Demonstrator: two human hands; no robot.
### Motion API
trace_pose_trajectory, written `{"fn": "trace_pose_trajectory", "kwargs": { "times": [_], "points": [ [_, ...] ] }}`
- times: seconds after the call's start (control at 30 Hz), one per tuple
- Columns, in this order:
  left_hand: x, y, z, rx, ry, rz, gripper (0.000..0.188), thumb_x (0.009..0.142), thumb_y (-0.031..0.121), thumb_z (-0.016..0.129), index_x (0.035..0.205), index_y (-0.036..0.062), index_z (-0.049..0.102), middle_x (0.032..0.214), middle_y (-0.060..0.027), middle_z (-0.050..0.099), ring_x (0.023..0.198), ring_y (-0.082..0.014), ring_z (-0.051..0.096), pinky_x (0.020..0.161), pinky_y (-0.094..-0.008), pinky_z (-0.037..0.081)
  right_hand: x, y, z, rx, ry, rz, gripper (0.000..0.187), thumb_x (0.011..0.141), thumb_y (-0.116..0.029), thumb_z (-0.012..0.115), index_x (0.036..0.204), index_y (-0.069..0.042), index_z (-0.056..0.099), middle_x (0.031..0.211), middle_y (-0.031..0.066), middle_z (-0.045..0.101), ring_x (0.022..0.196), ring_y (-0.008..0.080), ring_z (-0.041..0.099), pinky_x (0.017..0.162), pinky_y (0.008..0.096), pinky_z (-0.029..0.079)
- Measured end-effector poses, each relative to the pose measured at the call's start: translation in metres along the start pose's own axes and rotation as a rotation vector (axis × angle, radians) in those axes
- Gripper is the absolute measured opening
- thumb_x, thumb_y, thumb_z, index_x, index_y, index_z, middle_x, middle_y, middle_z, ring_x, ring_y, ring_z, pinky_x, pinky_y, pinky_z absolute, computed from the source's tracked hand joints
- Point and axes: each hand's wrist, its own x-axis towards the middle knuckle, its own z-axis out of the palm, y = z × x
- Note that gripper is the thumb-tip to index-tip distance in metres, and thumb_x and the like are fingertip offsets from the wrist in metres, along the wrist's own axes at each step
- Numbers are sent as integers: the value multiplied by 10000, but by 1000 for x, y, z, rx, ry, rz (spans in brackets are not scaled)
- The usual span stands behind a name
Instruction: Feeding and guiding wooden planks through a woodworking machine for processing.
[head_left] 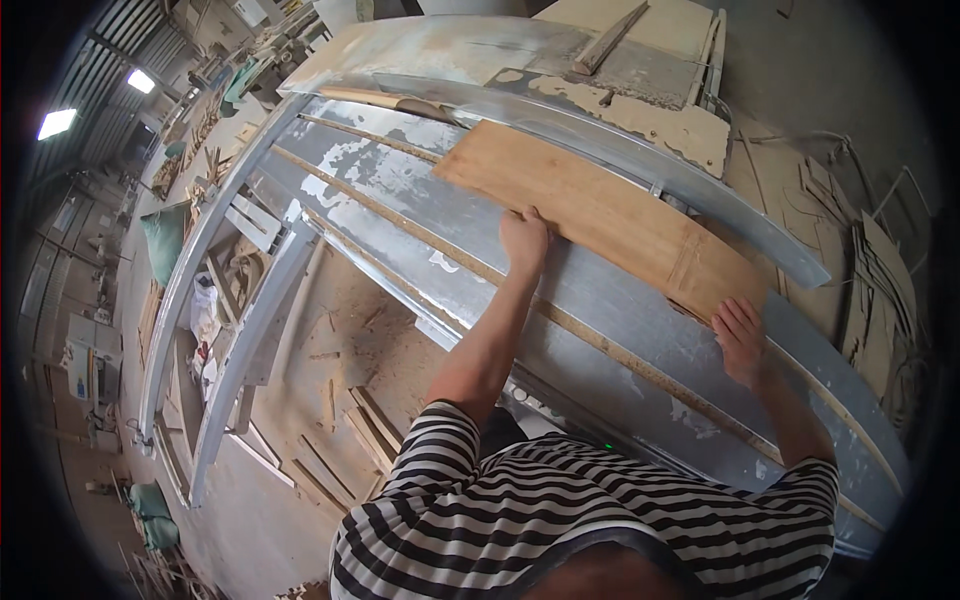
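A long, flat light-brown wooden board (600, 210) lies aslant over a grey metal machine table (620, 345). A darker band crosses it near its right end, and its lower right corner looks rough. My left hand (525, 238) is closed at the board's near edge, left of the middle, with fingertips over that edge. At the right end, the fingers of my right hand (740, 342) lie over the corner and the thumb is mostly hidden. Behind the board runs a long metal rail (740, 215), partly covered by it.
Narrow wood-coloured strips (400, 212) run along the worn tabletop. A curved-looking metal frame (225, 385) extends at left. Loose wooden offcuts (372, 432) lie on the dusty floor below. Beyond the rail, a wooden stick (610, 38) rests on another surface; thin sheets (885, 290) lean at right.
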Motion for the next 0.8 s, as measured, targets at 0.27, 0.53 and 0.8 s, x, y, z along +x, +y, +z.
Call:
{"fn": "trace_pose_trajectory", "kwargs": {
  "times": [0.27,0.53,0.8],
  "points": [
    [46,-33,11,121,68,169,267,921,154,600,800,-84,605,636,-220,650,574,-321,678,580,-442,520,14,7,0,4,4,6,301,839,-24,667,1130,53,664,1249,222,644,1223,392,592,1107,569,397],
    [81,-25,23,88,36,-74,312,916,181,622,786,-102,606,644,-244,638,639,-375,681,623,-455,515,54,56,14,120,10,-19,296,795,27,635,1086,37,685,1209,218,666,1204,376,613,1112,529,417],
    [135,-42,-6,224,226,44,314,920,189,627,814,-106,646,718,-272,664,667,-385,666,664,-467,507,104,50,53,193,216,-60,183,781,-32,695,950,36,706,1057,207,713,1059,381,687,1029,513,506]
  ]
}}
